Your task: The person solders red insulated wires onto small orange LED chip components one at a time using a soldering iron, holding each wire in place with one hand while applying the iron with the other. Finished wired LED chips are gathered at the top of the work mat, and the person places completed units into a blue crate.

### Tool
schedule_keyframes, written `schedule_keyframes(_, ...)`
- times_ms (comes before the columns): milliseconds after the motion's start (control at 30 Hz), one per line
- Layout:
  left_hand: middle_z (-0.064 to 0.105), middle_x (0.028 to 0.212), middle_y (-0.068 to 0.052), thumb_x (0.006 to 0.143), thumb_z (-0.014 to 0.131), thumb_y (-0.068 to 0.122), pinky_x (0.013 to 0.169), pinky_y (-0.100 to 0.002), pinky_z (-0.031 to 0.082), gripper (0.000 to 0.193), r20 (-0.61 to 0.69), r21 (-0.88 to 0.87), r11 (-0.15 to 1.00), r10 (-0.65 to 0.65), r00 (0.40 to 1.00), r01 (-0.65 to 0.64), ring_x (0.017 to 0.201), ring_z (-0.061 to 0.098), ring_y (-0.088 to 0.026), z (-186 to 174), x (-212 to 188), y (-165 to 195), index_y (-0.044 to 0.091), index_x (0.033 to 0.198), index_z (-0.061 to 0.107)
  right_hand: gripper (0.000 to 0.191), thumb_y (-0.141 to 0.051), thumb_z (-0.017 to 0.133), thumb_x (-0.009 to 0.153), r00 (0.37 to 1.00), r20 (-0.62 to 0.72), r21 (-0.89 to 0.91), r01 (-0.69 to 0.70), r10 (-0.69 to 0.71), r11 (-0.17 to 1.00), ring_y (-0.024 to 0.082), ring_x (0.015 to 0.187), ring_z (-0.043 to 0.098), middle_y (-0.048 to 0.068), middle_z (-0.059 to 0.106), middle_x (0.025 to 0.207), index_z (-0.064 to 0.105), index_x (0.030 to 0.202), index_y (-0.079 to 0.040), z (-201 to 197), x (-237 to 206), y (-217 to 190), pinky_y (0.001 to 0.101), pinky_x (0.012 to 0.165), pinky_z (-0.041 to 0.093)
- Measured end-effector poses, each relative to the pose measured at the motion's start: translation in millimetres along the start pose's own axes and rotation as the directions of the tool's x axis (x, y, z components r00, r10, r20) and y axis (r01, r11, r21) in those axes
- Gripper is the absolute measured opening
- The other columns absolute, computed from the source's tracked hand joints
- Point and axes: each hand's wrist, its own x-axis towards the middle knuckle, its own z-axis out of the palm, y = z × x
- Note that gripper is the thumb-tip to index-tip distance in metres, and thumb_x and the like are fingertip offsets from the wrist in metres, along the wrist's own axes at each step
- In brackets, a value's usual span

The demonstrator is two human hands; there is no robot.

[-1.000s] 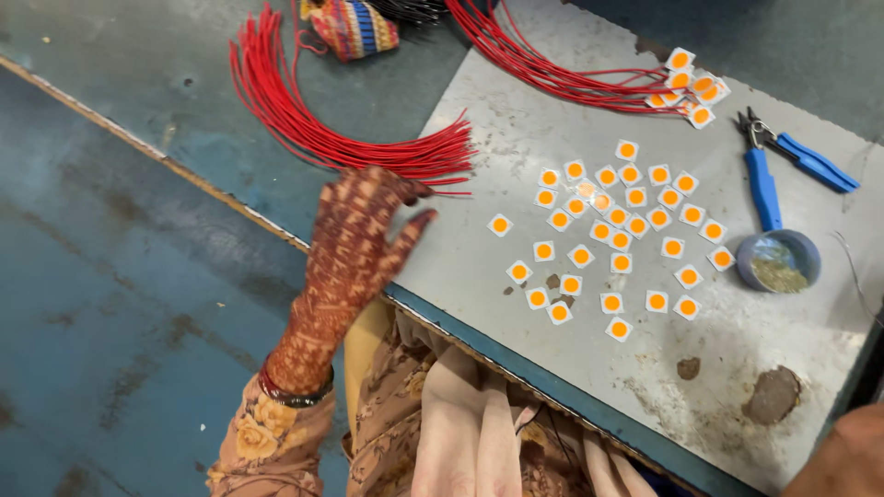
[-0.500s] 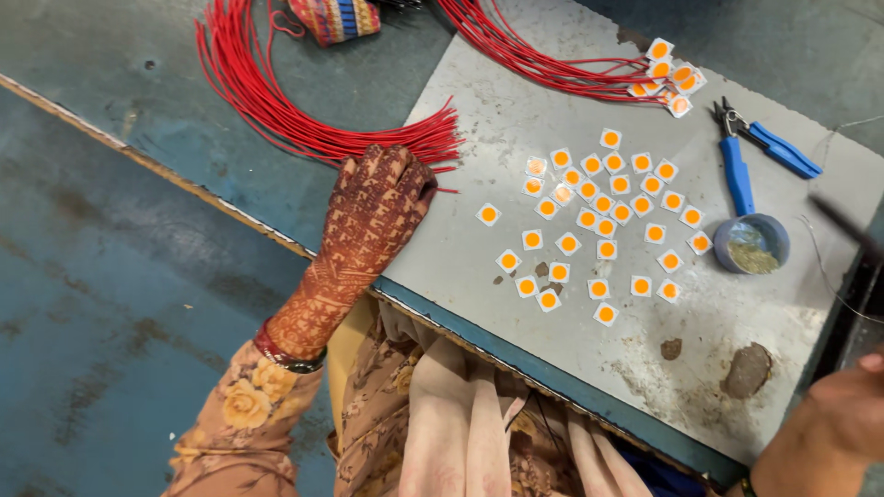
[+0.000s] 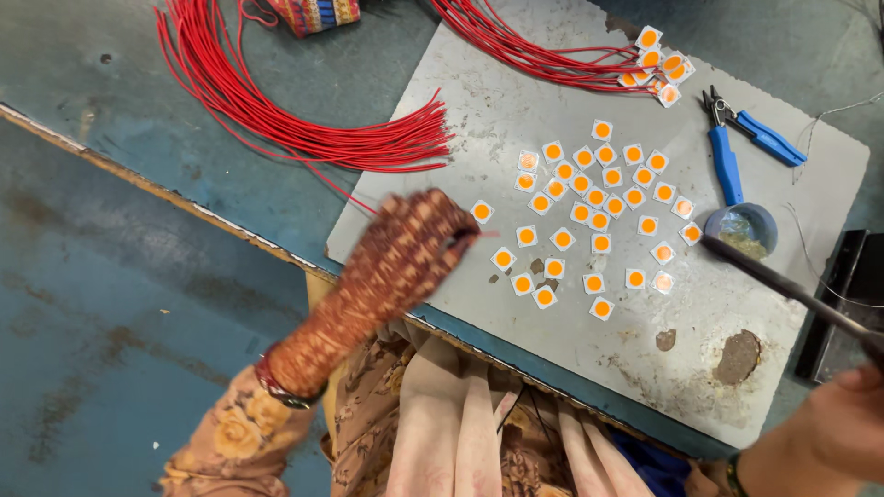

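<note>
My left hand [image 3: 405, 253], patterned with henna and blurred, hovers over the near left edge of a grey board [image 3: 497, 101]. Its fingers are bunched together, and a single red wire [image 3: 354, 195] runs from the loose bundle of red wires [image 3: 304, 129] into them. Just to the right of the fingertips, several white square chips with orange centres [image 3: 589, 198] lie spread on the board. My right hand [image 3: 843, 423] sits at the lower right, gripping a dark soldering iron [image 3: 783, 285]. The iron's tip ends beside a small blue bowl [image 3: 741, 230].
Blue-handled pliers [image 3: 727, 156] lie behind the bowl. A second bundle of red wires [image 3: 534, 55] and a small heap of chips [image 3: 658, 64] are at the board's far edge. A black block [image 3: 847, 294] stands at the right, and a brown stain [image 3: 737, 354] marks the board.
My left hand has drawn back from the ends of the wire bundle towards me and closed its fingers. My right hand has brought the soldering iron into view, tip near the bowl.
</note>
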Motion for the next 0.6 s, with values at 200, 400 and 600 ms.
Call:
schedule_keyframes(200, 0.059, 0.109, -0.011, 0.095, 0.072, 0.029, 0.08, -0.04, 0.054, 0.026, 0.04, -0.267, 0.955, -0.127, 0.991, 0.133, 0.099, 0.064, -0.028, 15, -8, 37, 0.01, 0.113, 0.067, 0.053, -0.036, 0.034, 0.117, 1.0, 0.01, 0.074, 0.02, -0.021, 0.997, 0.027, 0.055, 0.045, 0.014, 0.046, 0.075, 0.053, 0.094, 0.008, 57, -9, -23, 0.0324, 0.056, 0.042)
schedule_keyframes(400, 0.055, 0.107, -0.015, 0.085, 0.076, 0.034, 0.077, -0.043, 0.052, 0.042, 0.171, -0.194, 0.971, -0.11, 0.979, 0.143, 0.099, 0.06, -0.031, 12, 2, 62, 0.006, 0.115, 0.066, 0.056, -0.035, 0.034, 0.118, 1.0, 0.004, 0.071, -0.004, 0.003, 0.997, 0.029, 0.05, 0.042, 0.013, 0.041, 0.067, 0.047, 0.083, 0.007, 70, -8, -21, 0.0365, 0.056, 0.042)
schedule_keyframes(600, 0.056, 0.108, -0.01, 0.083, 0.069, 0.014, 0.08, -0.041, 0.053, 0.034, 0.272, -0.198, 0.979, 0.006, 0.962, 0.05, 0.101, 0.059, -0.029, 10, 17, 50, 0.015, 0.117, 0.069, 0.06, -0.036, 0.036, 0.121, 1.0, -0.029, 0.046, 0.009, -0.008, 0.999, 0.029, 0.051, 0.042, 0.013, 0.038, 0.064, 0.045, 0.079, 0.005, 61, -18, -13, 0.0366, 0.053, 0.039)
